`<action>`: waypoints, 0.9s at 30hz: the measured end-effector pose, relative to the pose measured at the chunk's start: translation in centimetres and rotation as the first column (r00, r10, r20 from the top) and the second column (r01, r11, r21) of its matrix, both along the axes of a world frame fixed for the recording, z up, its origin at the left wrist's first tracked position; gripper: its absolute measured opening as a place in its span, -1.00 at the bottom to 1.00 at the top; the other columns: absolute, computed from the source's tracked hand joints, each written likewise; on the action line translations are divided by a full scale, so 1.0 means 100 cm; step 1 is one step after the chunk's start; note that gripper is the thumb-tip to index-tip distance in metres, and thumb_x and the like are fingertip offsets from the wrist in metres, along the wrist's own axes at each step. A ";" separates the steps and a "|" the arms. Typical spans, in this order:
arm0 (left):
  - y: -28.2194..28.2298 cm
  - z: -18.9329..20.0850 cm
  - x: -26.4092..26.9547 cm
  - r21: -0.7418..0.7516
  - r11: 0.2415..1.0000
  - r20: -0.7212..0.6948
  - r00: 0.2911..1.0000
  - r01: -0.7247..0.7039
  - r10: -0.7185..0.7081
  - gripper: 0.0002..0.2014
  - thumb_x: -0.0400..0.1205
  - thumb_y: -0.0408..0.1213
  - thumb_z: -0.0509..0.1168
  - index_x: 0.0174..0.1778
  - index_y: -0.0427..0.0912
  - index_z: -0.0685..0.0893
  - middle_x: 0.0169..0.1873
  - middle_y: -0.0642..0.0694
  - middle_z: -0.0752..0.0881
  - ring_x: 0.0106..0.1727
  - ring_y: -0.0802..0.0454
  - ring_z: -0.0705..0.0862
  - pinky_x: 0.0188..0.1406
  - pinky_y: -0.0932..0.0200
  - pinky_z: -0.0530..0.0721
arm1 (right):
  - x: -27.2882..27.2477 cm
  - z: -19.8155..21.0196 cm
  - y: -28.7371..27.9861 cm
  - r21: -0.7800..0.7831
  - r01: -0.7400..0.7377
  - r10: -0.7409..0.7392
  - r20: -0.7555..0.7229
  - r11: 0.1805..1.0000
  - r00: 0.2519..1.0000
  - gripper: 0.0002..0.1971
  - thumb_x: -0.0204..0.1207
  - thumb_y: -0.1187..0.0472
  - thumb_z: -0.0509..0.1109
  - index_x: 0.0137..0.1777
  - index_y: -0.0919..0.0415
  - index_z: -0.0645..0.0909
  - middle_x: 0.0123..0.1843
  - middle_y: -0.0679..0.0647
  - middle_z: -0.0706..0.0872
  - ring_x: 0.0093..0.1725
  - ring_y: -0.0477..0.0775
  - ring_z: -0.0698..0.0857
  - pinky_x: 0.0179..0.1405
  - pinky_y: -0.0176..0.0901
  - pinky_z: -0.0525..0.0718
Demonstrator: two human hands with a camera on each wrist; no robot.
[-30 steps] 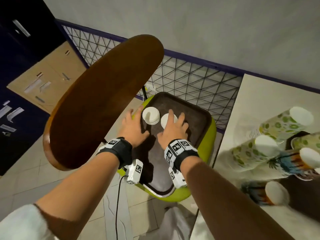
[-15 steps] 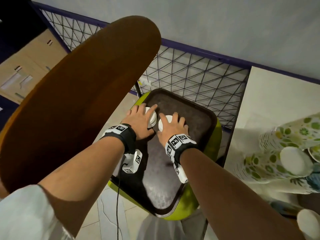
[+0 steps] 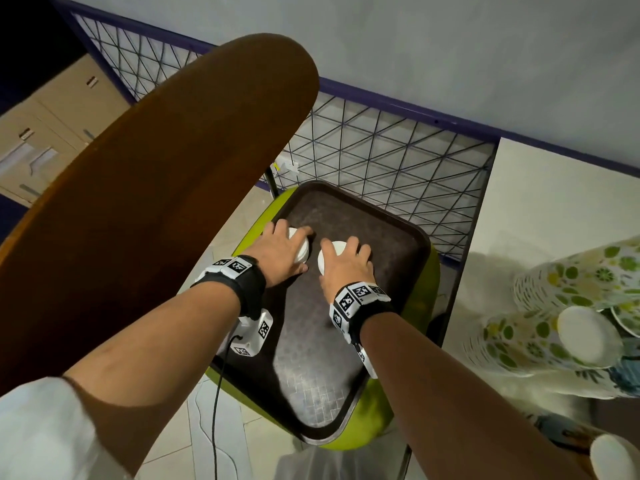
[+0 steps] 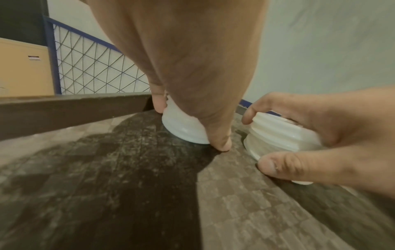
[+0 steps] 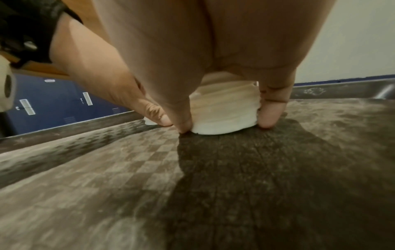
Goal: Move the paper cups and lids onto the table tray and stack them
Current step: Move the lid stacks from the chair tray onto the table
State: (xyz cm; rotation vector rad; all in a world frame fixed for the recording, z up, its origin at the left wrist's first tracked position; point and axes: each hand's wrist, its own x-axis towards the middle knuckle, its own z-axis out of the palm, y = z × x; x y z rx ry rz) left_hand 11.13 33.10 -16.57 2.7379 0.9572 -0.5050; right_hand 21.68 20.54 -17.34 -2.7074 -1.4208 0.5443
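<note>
Clasping ridged white lid stacks, left hand (image 3: 277, 252) and right hand (image 3: 346, 268) each grip one; textured brown tray (image 3: 391, 244) beneath.

Pale grey wall (image 3: 450, 46), purple-framed wire mesh panel (image 3: 381, 157), tiled floor (image 3: 166, 441), beige cabinets (image 3: 59, 123), brown wooden chair back (image 3: 156, 188)

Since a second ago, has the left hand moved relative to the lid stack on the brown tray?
Yes. The left hand slid right on the tray, from beside the left lid stack to gripping it.
</note>
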 end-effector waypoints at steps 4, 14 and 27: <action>-0.007 0.004 -0.001 0.007 1.000 -0.014 1.000 -0.028 0.028 -0.25 0.68 0.20 0.30 0.72 0.12 0.12 0.37 -0.29 0.40 0.37 -0.30 0.44 0.33 -0.16 0.59 | -0.001 0.005 0.002 -0.069 0.017 -0.018 -0.013 0.997 1.000 -0.26 0.47 0.07 0.53 0.56 -0.13 0.20 0.41 0.26 0.26 0.37 0.36 0.30 0.23 0.24 0.57; -0.025 0.034 -0.013 -0.021 0.990 -0.034 0.990 -0.138 0.138 -0.35 0.52 0.23 0.40 0.47 0.15 0.34 0.26 -0.23 0.47 0.18 -0.26 0.60 0.01 -0.09 0.73 | -0.009 0.028 -0.004 -0.085 0.076 -0.076 0.001 0.994 0.997 -0.29 0.51 0.14 0.49 0.56 -0.08 0.18 0.42 0.35 0.19 0.31 0.43 0.36 0.05 0.17 0.66; -0.101 0.196 -0.019 -0.052 0.978 0.092 0.974 -0.201 0.205 -0.24 0.59 0.22 0.43 0.65 0.11 0.31 0.38 -0.26 0.53 0.06 -0.11 0.67 0.01 0.06 0.65 | -0.006 0.223 -0.089 0.163 0.155 -0.123 -0.191 0.974 0.974 -0.31 0.52 0.07 0.47 0.59 -0.08 0.23 0.50 0.28 0.19 0.43 0.42 0.32 0.21 0.21 0.59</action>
